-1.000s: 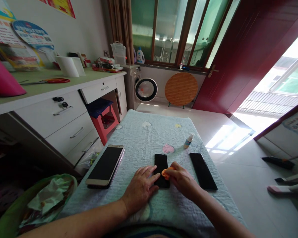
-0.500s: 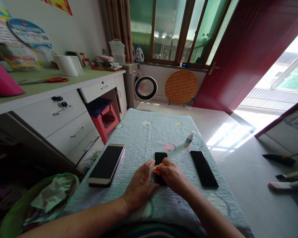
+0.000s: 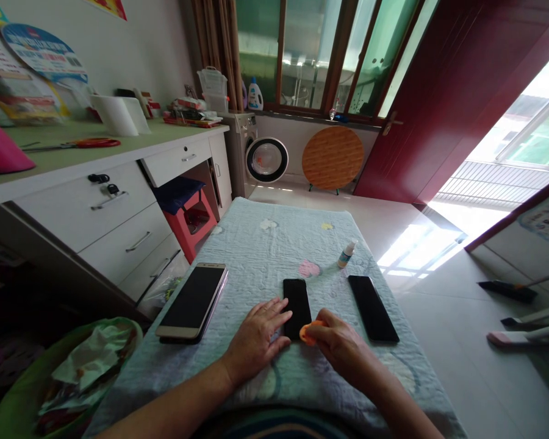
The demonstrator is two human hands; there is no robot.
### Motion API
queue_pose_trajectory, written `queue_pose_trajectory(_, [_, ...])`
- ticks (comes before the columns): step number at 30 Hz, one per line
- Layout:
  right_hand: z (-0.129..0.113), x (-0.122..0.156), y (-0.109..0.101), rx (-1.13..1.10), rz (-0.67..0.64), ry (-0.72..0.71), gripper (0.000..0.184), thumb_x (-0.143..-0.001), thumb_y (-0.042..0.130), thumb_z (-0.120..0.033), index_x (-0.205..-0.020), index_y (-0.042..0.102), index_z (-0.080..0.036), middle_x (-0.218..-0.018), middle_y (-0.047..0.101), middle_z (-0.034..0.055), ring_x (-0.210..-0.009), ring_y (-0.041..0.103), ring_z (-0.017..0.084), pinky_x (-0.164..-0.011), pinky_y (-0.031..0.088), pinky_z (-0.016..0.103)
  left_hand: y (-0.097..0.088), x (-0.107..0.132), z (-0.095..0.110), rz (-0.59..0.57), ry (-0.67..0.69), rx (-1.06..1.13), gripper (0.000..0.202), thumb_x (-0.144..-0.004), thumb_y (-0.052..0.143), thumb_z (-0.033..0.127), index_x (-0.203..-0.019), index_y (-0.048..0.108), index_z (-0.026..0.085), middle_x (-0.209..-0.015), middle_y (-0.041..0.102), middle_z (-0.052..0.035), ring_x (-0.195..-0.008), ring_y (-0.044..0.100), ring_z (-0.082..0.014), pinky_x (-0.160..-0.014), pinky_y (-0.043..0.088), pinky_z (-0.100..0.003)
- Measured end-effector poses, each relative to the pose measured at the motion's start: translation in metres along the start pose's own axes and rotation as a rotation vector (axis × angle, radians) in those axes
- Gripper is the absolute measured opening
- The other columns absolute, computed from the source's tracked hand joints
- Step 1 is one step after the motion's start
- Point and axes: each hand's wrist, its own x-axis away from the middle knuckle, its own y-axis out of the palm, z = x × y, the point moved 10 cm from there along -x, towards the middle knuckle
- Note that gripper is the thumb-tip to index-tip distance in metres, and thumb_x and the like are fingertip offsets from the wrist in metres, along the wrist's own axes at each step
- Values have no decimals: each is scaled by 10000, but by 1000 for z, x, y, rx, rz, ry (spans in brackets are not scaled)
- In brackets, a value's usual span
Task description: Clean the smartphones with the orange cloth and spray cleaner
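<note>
A small black phone (image 3: 296, 299) lies screen up in the middle of a table covered with a pale blue cloth (image 3: 274, 244). My left hand (image 3: 256, 338) rests flat beside the phone's left edge, fingers spread and touching it. My right hand (image 3: 336, 341) is closed on a small orange cloth (image 3: 305, 332) pressed at the phone's near right corner. A larger gold-edged phone (image 3: 193, 302) lies to the left. Another black phone (image 3: 373, 306) lies to the right. A small spray bottle (image 3: 346, 254) stands behind them.
A green basin (image 3: 50, 378) with crumpled wrappers sits at the near left. A white desk with drawers (image 3: 96, 201) and a red stool (image 3: 190, 216) stand to the left. A washing machine (image 3: 256, 155), round wooden tabletop (image 3: 333, 157) and dark red door (image 3: 443, 103) lie beyond.
My right hand with the orange cloth slid from the phone's upper part down to its near end, uncovering most of the screen. My left hand stayed beside the phone.
</note>
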Motion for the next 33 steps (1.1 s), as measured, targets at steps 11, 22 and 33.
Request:
queue_pose_trajectory(11, [-23, -10, 11, -6, 30, -22, 184, -922, 515, -158, -934, 684, -230, -944, 534, 38, -843, 545, 157, -766, 437, 262, -5, 1, 1, 60, 2, -6, 434, -903, 650, 383, -1312, 586, 257, -1414, 522, -86, -1297, 476, -285, -1098, 377, -485])
queue_pose_trajectory(22, [5, -33, -1, -44, 115, 3, 247, -925, 501, -127, -903, 723, -232, -916, 538, 29, -830, 557, 139, -751, 437, 238, -5, 2, 4, 44, 41, 0, 486, -911, 608, 479, -1332, 573, 239, -1420, 520, -119, -1305, 471, -319, -1090, 363, -549])
queue_pose_trajectory(33, [16, -105, -20, 93, 186, 59, 228, -895, 551, -122, -858, 763, -200, -933, 571, 59, -926, 554, 169, -797, 429, 246, -12, 3, 15, 85, 82, -4, 368, -889, 667, 279, -1246, 633, 198, -1340, 596, -110, -1270, 515, -299, -1065, 427, -505])
